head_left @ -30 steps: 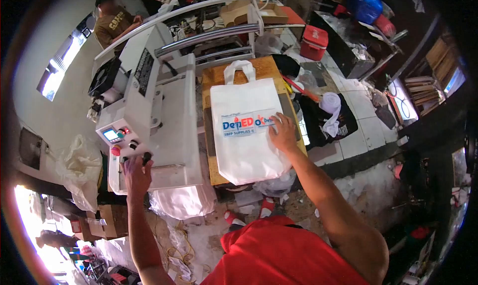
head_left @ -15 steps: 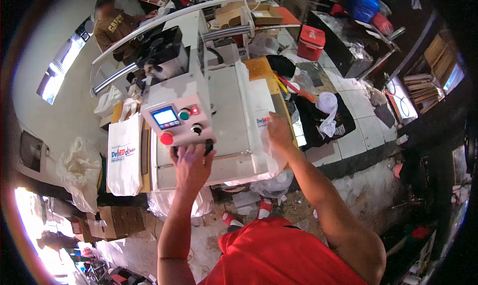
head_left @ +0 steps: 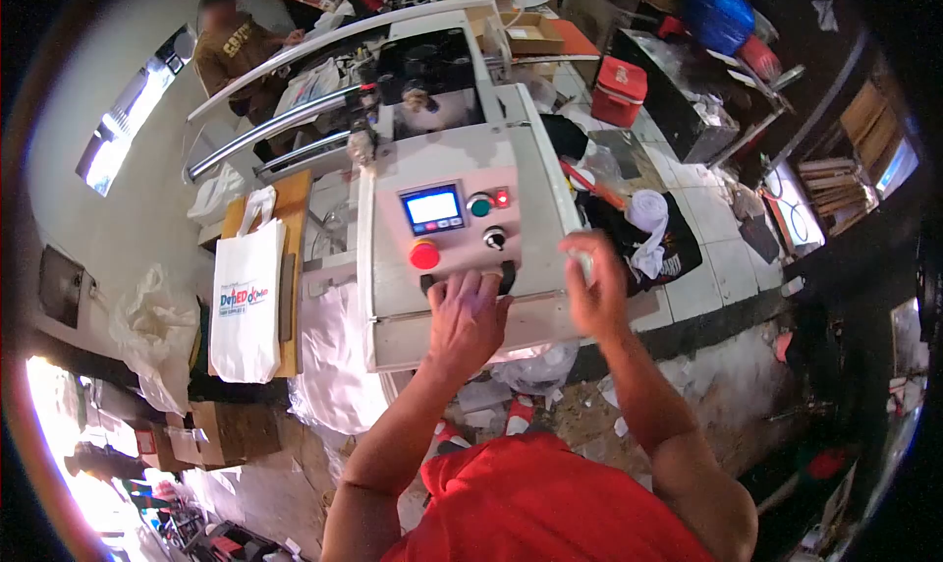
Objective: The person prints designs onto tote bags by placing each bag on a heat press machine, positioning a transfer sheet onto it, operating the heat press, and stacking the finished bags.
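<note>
Item: white machine (head_left: 538, 194), with a control box (head_left: 462, 251) set on top. On the box face are mounted a lit display (head_left: 432, 206), a green button (head_left: 480, 205), a red button (head_left: 423, 254) and a black knob (head_left: 494, 238).

Item: black handle (head_left: 507, 278), fixed at the box's near edge, directly under the left hand (head_left: 467, 318). The fingers of that hand are curled over it, and both handle ends are left exposed.

Item: right hand (head_left: 596, 287), raised just beside the machine's right edge. It is blurred; whether the fingers are spread or closed on anything cannot be told.

Item: white tote bag (head_left: 246, 336), printed in blue and red, its loop handles laid toward the far end. It is laid flat on a wooden board (head_left: 295, 194), to the left of the machine, well apart from both hands, nearer the left.

Item: rolled white cloth (head_left: 647, 211), placed on black fabric (head_left: 686, 233), beyond the right hand and to its right.
</note>
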A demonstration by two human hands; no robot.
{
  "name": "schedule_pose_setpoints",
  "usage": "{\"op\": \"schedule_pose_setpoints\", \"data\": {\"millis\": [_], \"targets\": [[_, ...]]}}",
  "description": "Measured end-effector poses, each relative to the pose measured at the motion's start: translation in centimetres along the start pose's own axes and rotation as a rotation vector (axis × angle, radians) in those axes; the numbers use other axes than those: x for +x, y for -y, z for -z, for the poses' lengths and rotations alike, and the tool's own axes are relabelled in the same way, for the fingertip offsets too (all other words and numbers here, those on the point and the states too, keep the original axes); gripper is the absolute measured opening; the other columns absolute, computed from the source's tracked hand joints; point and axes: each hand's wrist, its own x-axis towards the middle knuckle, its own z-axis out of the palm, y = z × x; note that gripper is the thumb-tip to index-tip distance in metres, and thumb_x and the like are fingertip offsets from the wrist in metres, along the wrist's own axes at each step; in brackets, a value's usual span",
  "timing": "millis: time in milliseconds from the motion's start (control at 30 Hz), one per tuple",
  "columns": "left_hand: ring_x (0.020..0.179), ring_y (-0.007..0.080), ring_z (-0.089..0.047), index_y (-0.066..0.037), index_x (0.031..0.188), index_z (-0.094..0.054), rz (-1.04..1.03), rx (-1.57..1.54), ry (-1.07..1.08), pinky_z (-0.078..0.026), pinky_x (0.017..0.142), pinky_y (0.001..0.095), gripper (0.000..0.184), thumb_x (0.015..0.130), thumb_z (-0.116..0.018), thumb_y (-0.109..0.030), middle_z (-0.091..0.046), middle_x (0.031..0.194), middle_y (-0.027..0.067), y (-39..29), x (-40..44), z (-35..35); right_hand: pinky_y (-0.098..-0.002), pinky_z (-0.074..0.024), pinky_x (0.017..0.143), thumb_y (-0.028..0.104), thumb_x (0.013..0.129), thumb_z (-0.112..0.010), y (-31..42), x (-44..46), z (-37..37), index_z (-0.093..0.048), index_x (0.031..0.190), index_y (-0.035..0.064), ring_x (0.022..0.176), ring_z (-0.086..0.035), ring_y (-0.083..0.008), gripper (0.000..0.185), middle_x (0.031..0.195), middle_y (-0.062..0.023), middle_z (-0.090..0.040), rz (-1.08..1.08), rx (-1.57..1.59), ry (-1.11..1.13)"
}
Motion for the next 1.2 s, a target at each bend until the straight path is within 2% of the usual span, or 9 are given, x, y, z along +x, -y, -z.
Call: {"op": "schedule_pose_setpoints", "data": {"millis": [233, 367, 500, 567, 667, 733, 867, 1067, 1200], "targets": [[0.095, 0.0371, -0.071, -0.001, 0.110, -0.067, -0.212, -0.572, -0.028, -0.058, 0.080, 0.0348, 0.036, 0.081, -0.050, 0.011, -0.069, 0.114, 0.0179, 4.3, -5.7, 6.2, -0.0446, -0.0449, 0.092, 0.008, 0.093, -0.062, 3.8, -1.5, -9.3, -0.060, 0.111, 0.0024, 0.097, -0.061, -0.0335, 0.019, 0.105, -0.0167, -0.062, 0.107, 0.021, 0.177], [0.086, 0.0258, -0.074, 0.000, 0.102, -0.069, 0.379, -1.224, -0.017, -0.057, 0.075, 0.0305, 0.035, 0.080, -0.044, 0.011, -0.073, 0.098, 0.0172, 12.3, -16.0, 7.5, -0.0448, -0.0398, 0.089, 0.013, 0.087, -0.072, 2.3, -2.4, -12.8, -0.062, 0.095, 0.0083, 0.089, -0.061, -0.0305, 0.014, 0.092, -0.0101, -0.063, 0.281, -0.376, 0.051], [0.081, 0.0243, -0.074, -0.002, 0.099, -0.071, 0.903, -0.635, 0.022, -0.057, 0.071, 0.0355, 0.023, 0.088, -0.051, -0.005, -0.072, 0.079, 0.0135, 26.2, -28.1, 3.5, -0.0432, -0.0405, 0.082, 0.015, 0.087, -0.075, 1.6, -2.6, -14.1, -0.058, 0.081, 0.0090, 0.080, -0.058, -0.0297, 0.019, 0.081, -0.0071, -0.061, 0.165, -0.546, -0.042], [0.075, 0.0302, -0.072, -0.002, 0.097, -0.070, 0.932, -0.330, 0.032, -0.057, 0.072, 0.0404, 0.019, 0.089, -0.056, -0.011, -0.072, 0.078, 0.0148, 32.2, -33.4, 1.4, -0.0422, -0.0442, 0.075, 0.015, 0.093, -0.071, 1.8, -2.6, -14.6, -0.061, 0.085, 0.0046, 0.080, -0.057, -0.0289, 0.016, 0.082, -0.0093, -0.061, 0.213, -0.555, -0.107], [0.118, 0.0408, -0.058, -0.001, 0.119, -0.062, 1.049, -0.115, -0.009, -0.048, 0.099, 0.0474, 0.042, 0.085, -0.071, -0.024, -0.062, 0.122, 0.0258, 41.9, -39.9, -3.1, -0.0365, -0.0462, 0.070, 0.016, 0.097, -0.067, 0.7, -3.2, -14.5, -0.061, 0.087, 0.0016, 0.077, -0.057, -0.0244, 0.019, 0.080, -0.0093, -0.060, 0.132, -0.639, -0.156], [0.119, 0.0423, -0.056, 0.000, 0.124, -0.060, 1.075, -0.026, -0.034, -0.047, 0.100, 0.0476, 0.052, 0.083, -0.075, -0.028, -0.061, 0.124, 0.0270, 45.8, -40.2, -4.0, -0.0340, -0.0462, 0.069, 0.018, 0.099, -0.065, 0.4, -3.3, -14.6, -0.061, 0.088, 0.0010, 0.076, -0.057, -0.0220, 0.020, 0.080, -0.0090, -0.061, 0.100, -0.686, -0.154], [0.121, 0.0428, -0.055, 0.000, 0.135, -0.055, 1.208, -0.018, 0.146, -0.047, 0.103, 0.0480, 0.077, 0.075, -0.084, -0.038, -0.057, 0.130, 0.0271, 49.8, -39.1, -4.6, -0.0364, -0.0444, 0.067, 0.020, 0.098, -0.065, -0.4, -3.3, -14.3, -0.062, 0.087, 0.0008, 0.073, -0.056, -0.0230, 0.022, 0.079, -0.0085, -0.061, -0.013, -0.726, -0.262], [0.122, 0.0391, -0.057, 0.000, 0.127, -0.062, 1.550, -0.104, 0.265, -0.047, 0.102, 0.0478, 0.069, 0.075, -0.084, -0.040, -0.061, 0.130, 0.0221, 51.1, -37.7, -2.5, -0.0313, -0.0444, 0.065, 0.024, 0.099, -0.064, -0.5, -3.2, -14.6, -0.063, 0.091, 0.0005, 0.070, -0.053, -0.0157, 0.025, 0.077, -0.0035, -0.061, 0.031, -0.789, -0.327], [0.118, 0.0409, -0.058, 0.000, 0.113, -0.066, 1.209, 0.110, 0.095, -0.048, 0.099, 0.0478, 0.055, 0.074, -0.082, -0.035, -0.065, 0.122, 0.0198, 51.6, -40.2, -0.8, -0.0331, -0.0469, 0.075, 0.025, 0.098, -0.067, -0.1, -3.3, -14.0, -0.062, 0.102, 0.0004, 0.081, -0.056, -0.0189, 0.026, 0.087, -0.0069, -0.062, -0.039, -0.738, -0.265]]}}
